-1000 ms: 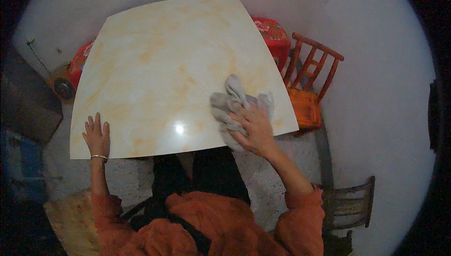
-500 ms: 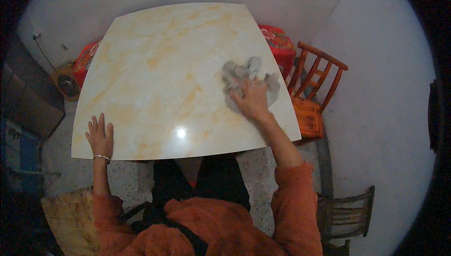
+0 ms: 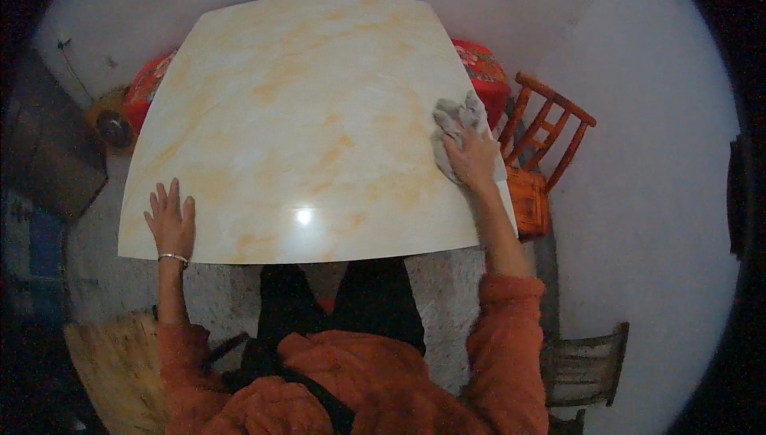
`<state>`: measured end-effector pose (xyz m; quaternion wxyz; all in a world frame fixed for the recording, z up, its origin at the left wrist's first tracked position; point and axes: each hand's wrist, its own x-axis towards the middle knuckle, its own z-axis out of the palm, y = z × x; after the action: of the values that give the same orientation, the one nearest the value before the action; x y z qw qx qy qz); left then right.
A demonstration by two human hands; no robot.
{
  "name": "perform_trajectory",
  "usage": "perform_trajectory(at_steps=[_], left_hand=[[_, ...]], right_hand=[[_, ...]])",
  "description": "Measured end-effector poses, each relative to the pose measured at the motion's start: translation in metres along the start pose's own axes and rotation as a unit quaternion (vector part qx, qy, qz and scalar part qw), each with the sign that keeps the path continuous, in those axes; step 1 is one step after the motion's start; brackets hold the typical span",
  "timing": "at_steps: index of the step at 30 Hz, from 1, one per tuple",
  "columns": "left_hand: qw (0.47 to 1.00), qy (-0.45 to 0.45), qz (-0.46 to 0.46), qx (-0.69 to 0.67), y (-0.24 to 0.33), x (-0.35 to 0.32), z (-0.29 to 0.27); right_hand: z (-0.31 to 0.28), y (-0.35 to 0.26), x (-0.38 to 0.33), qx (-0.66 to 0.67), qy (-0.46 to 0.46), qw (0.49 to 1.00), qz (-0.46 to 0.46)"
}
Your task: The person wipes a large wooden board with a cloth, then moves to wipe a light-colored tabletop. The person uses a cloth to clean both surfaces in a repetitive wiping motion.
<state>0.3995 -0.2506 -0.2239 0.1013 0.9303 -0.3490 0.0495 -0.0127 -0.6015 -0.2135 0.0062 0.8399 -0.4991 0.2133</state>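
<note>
- We see the bench (image 3: pixel 295 132), a pale top with yellowish marbling, spreading away from the person's body.
- Just beside its right edge we see an orange-brown wooden chair (image 3: pixel 530 191) with a slatted back.
- By the bench's right side, farther off, we see a red flower-patterned seat (image 3: pixel 488 80), partly hidden by the top.
- We find the grey cloth (image 3: pixel 456 116) crumpled near the bench's right edge, directly under the right grip (image 3: pixel 474 160) and bulging past its fingertips.
- The right grip rests palm-down on the cloth; we cannot tell how far its fingers close on it.
- We see the left grip (image 3: pixel 171 223) spread flat and bare on the near left corner, well apart from the cloth.
- Around the left wrist we see a thin, pale bracelet (image 3: pixel 173 258).
</note>
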Motion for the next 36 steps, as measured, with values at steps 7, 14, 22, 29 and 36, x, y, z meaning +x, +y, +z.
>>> perform_trajectory(at_steps=[7,14,22,29,36], left_hand=[[1.000,-0.001,-0.002,0.017,-0.005,0.001,-0.001],[0.999,0.011,-0.015,0.027,-0.006,-0.005,-0.003],[1.000,0.004,-0.010,0.003,0.001,0.000,-0.003],[1.000,-0.004,-0.002,0.022,0.004,0.002,-0.007],[0.999,0.017,-0.014,0.037,-0.002,-0.005,-0.005]], right_hand=[[-0.022,-0.084,-0.066,0.147,-0.145,0.965,-0.162],[-0.025,0.012,-0.063,0.088,-0.068,0.987,-0.119],[0.023,-0.026,0.056,-0.012,-0.029,0.999,0.011],[-0.028,-0.082,-0.074,0.183,-0.135,0.940,-0.253],[-0.054,0.019,-0.086,0.150,-0.112,0.973,-0.135]])
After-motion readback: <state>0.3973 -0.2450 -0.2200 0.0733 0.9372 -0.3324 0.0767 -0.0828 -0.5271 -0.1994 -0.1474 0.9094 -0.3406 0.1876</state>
